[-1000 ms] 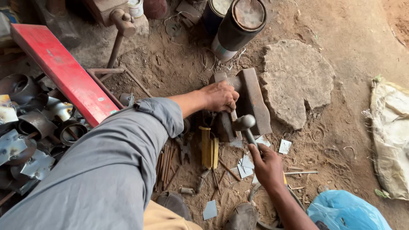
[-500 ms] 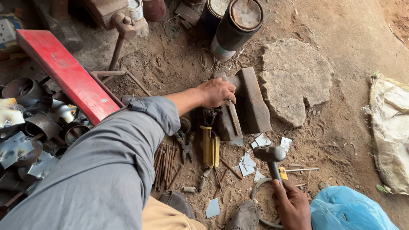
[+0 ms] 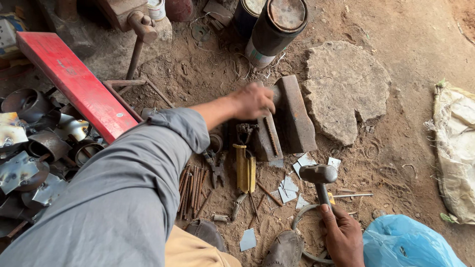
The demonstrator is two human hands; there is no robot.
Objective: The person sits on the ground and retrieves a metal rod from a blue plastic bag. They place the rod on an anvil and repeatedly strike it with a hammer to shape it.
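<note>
While the right hand (image 3: pixel 342 233) is wrapped tight around a hammer (image 3: pixel 320 179) handle near the bottom edge, the hammer head stands raised above small metal scraps (image 3: pixel 289 187) on the dirt. The left hand (image 3: pixel 253 101), reaching out from a grey sleeve (image 3: pixel 123 193), is curled over the near end of a dark anvil block (image 3: pixel 295 114); its fingers look closed, though blur hides what they pinch. A narrow iron bar (image 3: pixel 269 138) lies along the block's left side, just below that hand.

The hammer is well below and right of the block, apart from the left hand, with the scraps between them.

Left of the bar lie a yellow tool (image 3: pixel 244 167), pliers (image 3: pixel 215 167) and a row of rusty rods (image 3: pixel 192 188). A flat stone (image 3: pixel 346 89) sits just right of the block. A red beam (image 3: pixel 74 81) slants at the upper left beside a pile of metal cups (image 3: pixel 34 143). Two cans (image 3: pixel 272 24) stand at the top, a blue bag (image 3: pixel 410 244) fills the lower right corner, and a pale sack (image 3: pixel 457 143) lies at the right edge.
</note>
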